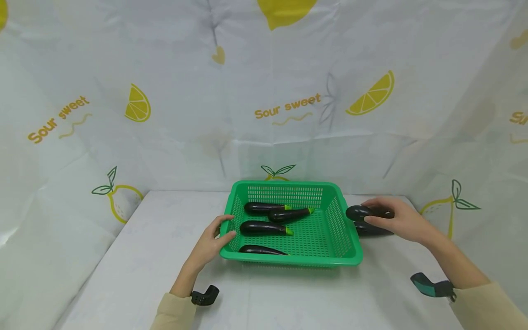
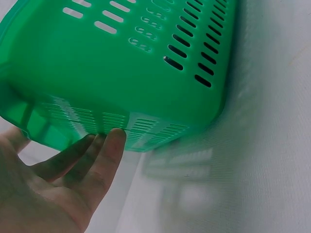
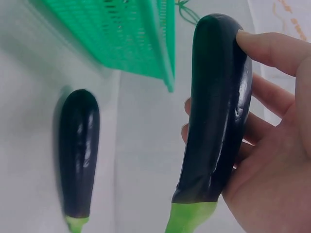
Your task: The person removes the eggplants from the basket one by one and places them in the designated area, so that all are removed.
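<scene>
A green plastic basket (image 1: 294, 260) stands in the middle of the table with several dark purple eggplants in it, one of them this eggplant (image 1: 264, 228) with a bright green stem end. My left hand (image 1: 212, 240) grips the basket's left rim; in the left wrist view its fingers (image 2: 104, 162) lie against the slotted outer wall. To the right of the basket, my right hand (image 1: 400, 220) holds an eggplant (image 3: 214, 111) between thumb and fingers, raised over the table. Below it, another eggplant (image 3: 79, 153) lies on the table beside the basket.
The table (image 1: 136, 270) has a white cover. Behind it and at both sides hangs a white sheet (image 1: 185, 133) printed with lemons and lettering. The basket's right rim (image 1: 351, 229) stands between the held eggplant and the basket's inside.
</scene>
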